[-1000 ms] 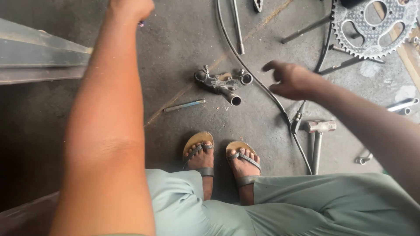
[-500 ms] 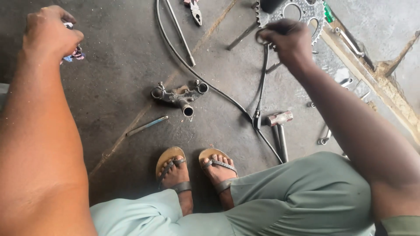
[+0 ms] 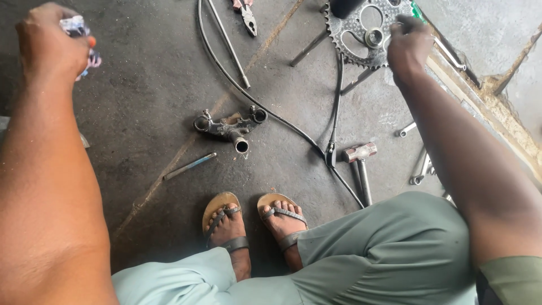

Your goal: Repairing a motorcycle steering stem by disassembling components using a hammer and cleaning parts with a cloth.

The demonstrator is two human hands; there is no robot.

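I am squatting over a dark concrete floor, my sandalled feet at the bottom centre. My right hand (image 3: 409,48) reaches far forward and rests on the toothed metal chainring (image 3: 361,31) at the top; whether its fingers grip the ring is hidden. My left hand (image 3: 53,45) is raised at the top left, fingers closed round a small crumpled shiny wrapper (image 3: 76,27) with orange and blue bits. A dark metal fork-crown bracket (image 3: 230,125) lies on the floor between my arms.
A black cable (image 3: 265,110) curves across the floor. A hammer (image 3: 361,164) lies by my right knee. Pliers (image 3: 247,14) and a thin rod (image 3: 228,42) lie at the top. Spanners (image 3: 420,169) sit at the right near a raised kerb (image 3: 497,107). A small pin (image 3: 189,165) lies left of my feet.
My right hand has gone further forward onto the chainring. The view shifted slightly, and my left hand stays raised with the wrapper.
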